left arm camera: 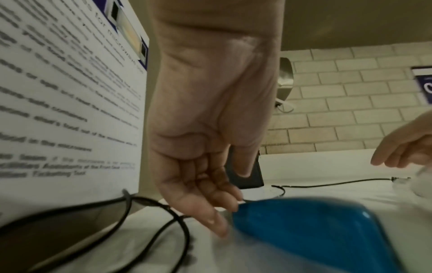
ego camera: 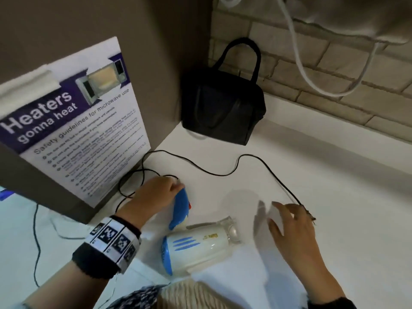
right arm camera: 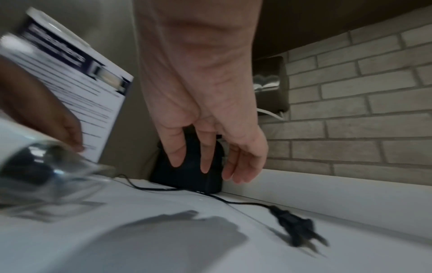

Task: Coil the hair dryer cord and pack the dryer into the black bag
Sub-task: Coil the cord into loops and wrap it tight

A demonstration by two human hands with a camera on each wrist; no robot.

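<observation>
The hair dryer (ego camera: 196, 241) lies on its side on the white counter (ego camera: 334, 197), white body toward me, blue handle (ego camera: 179, 208) pointing away. My left hand (ego camera: 176, 186) rests over the far end of the handle (left arm camera: 315, 230), fingers fairly straight, their tips touching where the black cord (left arm camera: 182, 230) comes out. The cord (ego camera: 223, 175) loops loosely across the counter to its plug (ego camera: 310, 214). My right hand (ego camera: 287, 217) hovers open with spread fingers just left of the plug (right arm camera: 297, 227), not touching it. The black bag (ego camera: 223, 108) stands in the back corner.
A microwave safety poster (ego camera: 73, 130) is taped to a brown panel close on the left. A brick wall (ego camera: 334, 70) with a hanging white cable (ego camera: 312, 74) runs behind the counter. A thin dark wire (ego camera: 35, 241) trails at the near left.
</observation>
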